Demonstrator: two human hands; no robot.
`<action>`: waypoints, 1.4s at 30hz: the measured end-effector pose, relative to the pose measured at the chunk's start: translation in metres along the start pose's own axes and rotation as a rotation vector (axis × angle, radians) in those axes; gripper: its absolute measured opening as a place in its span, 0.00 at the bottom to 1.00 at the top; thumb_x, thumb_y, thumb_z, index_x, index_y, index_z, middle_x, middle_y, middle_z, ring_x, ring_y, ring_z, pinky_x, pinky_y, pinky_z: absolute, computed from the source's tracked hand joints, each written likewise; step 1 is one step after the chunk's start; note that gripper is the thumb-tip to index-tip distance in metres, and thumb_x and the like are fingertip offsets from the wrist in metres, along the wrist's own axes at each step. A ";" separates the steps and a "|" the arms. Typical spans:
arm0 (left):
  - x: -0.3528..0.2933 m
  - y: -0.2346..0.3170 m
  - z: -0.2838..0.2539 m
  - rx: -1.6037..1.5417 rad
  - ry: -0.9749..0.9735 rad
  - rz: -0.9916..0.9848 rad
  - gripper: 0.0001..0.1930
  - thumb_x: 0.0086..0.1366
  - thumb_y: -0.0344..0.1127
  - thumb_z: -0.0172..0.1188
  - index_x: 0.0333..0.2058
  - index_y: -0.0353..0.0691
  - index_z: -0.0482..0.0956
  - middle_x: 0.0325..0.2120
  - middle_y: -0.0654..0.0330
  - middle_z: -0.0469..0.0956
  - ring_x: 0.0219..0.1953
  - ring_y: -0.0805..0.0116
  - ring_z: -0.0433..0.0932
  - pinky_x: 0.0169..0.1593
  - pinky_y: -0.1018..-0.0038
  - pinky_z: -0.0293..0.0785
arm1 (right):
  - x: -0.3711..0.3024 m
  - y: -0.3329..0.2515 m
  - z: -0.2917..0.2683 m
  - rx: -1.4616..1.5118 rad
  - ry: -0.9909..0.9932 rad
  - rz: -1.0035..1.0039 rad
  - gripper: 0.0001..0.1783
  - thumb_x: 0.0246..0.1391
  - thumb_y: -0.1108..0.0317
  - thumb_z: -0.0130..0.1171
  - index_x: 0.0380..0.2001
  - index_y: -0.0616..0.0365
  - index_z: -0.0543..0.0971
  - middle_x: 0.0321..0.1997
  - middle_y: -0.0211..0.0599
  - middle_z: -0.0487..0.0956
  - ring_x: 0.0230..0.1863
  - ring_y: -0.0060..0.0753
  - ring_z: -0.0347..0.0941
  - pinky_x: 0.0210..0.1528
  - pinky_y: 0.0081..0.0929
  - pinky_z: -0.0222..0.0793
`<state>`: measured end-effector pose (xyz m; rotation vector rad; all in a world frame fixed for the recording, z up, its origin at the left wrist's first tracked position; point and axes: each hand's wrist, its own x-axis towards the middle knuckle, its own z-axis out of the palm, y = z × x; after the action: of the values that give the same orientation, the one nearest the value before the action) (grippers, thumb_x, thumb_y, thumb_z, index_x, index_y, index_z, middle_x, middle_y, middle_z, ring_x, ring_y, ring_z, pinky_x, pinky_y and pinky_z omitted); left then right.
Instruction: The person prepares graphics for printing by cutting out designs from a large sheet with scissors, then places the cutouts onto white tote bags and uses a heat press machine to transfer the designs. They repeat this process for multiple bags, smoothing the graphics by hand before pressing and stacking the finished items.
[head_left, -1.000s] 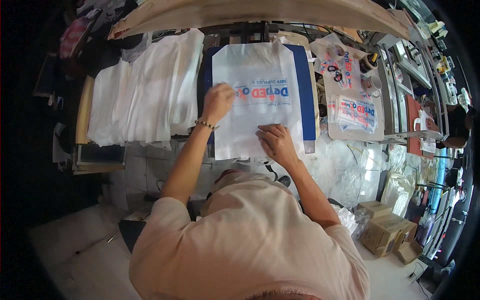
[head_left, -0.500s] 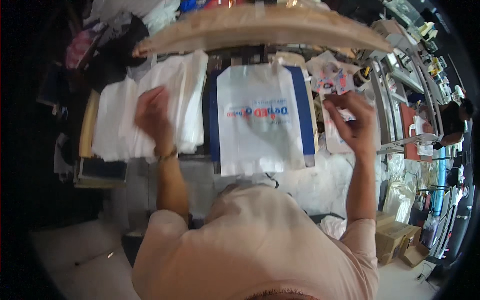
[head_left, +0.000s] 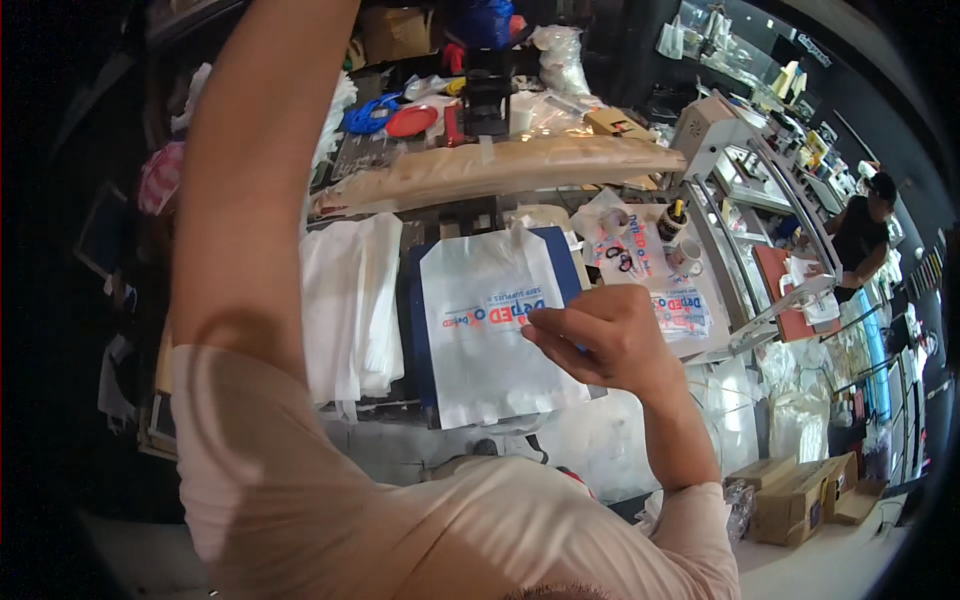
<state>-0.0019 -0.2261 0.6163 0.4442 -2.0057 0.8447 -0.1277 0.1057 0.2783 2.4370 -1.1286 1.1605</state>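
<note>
A flat white plastic bag (head_left: 490,385) with red and blue print lies on a blue board (head_left: 423,340) in front of me. My right hand (head_left: 605,340) hovers over the bag's right side, its fingers curled closed with nothing showing in them. My left arm (head_left: 250,170) reaches up past the top edge, so the left hand is out of sight. Under that arm, to the left of the board, rests a pile of white plastic bags (head_left: 350,310). Behind the board runs a long beam (head_left: 500,165) covered in brown tape.
On the right stand a white mug (head_left: 685,257), a tape roll (head_left: 614,220), black-handled scissors (head_left: 620,260) and printed bags (head_left: 682,313). Beyond them is a metal-framed machine (head_left: 712,130). Another person (head_left: 865,230) is at the far right. Cardboard boxes (head_left: 795,500) sit on the floor.
My left hand has left the white pile and gone up out of the picture. The right hand has shifted left over the printed bag. The view has tilted, showing more of the far side.
</note>
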 end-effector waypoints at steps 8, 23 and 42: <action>-0.092 0.123 -0.098 -0.483 0.130 -0.163 0.24 0.59 0.54 0.72 0.41 0.37 0.81 0.35 0.51 0.84 0.37 0.62 0.84 0.40 0.61 0.81 | -0.025 -0.009 -0.048 0.011 0.072 0.207 0.04 0.52 0.71 0.71 0.30 0.58 0.87 0.16 0.35 0.75 0.15 0.35 0.70 0.19 0.33 0.59; -0.304 0.334 -0.160 -0.807 -0.125 -0.140 0.22 0.48 0.42 0.76 0.14 0.45 0.68 0.16 0.64 0.63 0.18 0.63 0.66 0.27 0.67 0.57 | -0.054 0.098 0.164 -0.417 -0.046 0.168 0.19 0.59 0.50 0.61 0.36 0.56 0.79 0.34 0.44 0.78 0.33 0.48 0.76 0.35 0.42 0.72; -0.280 0.328 -0.157 -0.742 -0.080 -0.106 0.20 0.46 0.39 0.77 0.15 0.45 0.69 0.17 0.64 0.66 0.19 0.62 0.67 0.27 0.67 0.57 | -0.051 0.112 0.184 -0.445 -0.352 0.517 0.25 0.60 0.45 0.62 0.31 0.60 0.83 0.30 0.41 0.82 0.33 0.40 0.80 0.37 0.37 0.75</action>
<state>0.0489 0.1131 0.3111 0.1490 -2.1714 -0.0151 -0.1234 -0.0319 0.1043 2.0979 -1.9602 0.4908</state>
